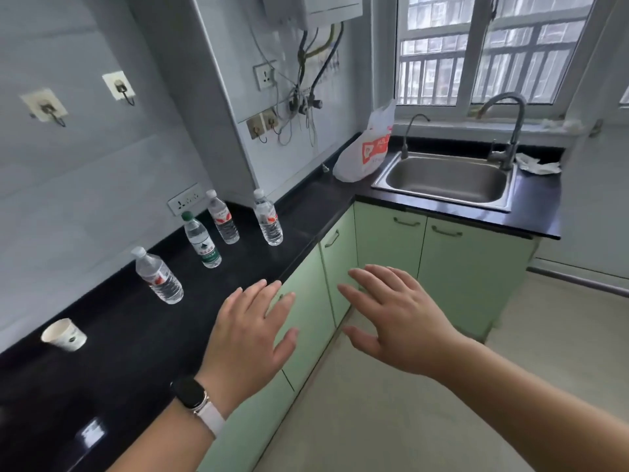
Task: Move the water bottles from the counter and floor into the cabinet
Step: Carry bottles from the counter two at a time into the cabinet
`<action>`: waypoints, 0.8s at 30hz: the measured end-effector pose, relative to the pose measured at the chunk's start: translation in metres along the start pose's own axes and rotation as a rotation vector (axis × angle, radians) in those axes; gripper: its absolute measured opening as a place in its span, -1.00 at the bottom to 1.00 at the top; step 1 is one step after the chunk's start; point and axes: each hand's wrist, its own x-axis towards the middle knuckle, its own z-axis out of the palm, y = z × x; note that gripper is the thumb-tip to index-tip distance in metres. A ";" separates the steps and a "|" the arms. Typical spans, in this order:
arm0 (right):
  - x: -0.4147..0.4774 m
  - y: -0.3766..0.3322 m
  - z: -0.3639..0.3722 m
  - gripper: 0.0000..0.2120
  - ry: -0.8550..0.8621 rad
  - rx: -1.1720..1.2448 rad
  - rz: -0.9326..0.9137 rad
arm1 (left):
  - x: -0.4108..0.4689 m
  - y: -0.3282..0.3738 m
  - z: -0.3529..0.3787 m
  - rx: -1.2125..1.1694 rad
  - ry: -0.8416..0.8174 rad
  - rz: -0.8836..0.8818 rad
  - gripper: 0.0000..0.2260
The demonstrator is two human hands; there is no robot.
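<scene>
Several water bottles stand upright on the black counter: a red-labelled one nearest me, a green-capped one, and two more red-labelled ones further back. My left hand, with a watch on its wrist, hovers flat with fingers spread over the counter's front edge. My right hand is held out flat in front of the green cabinet doors, which are closed. Neither hand holds anything. No bottle shows on the visible floor.
A paper cup stands on the counter at the near left. A white plastic bag sits in the counter's corner beside the steel sink with its tap. Pale floor lies to the right.
</scene>
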 end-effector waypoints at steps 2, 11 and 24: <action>0.014 0.005 0.008 -0.46 -0.006 0.028 -0.009 | 0.003 -0.008 0.007 -0.005 0.006 -0.038 -0.57; 0.096 0.009 0.054 -0.46 -0.080 0.019 -0.115 | 0.026 -0.067 0.064 -0.045 -0.015 -0.157 -0.57; 0.281 -0.028 0.156 -0.45 -0.141 0.090 -0.228 | 0.038 -0.235 0.139 -0.075 -0.084 -0.337 -0.55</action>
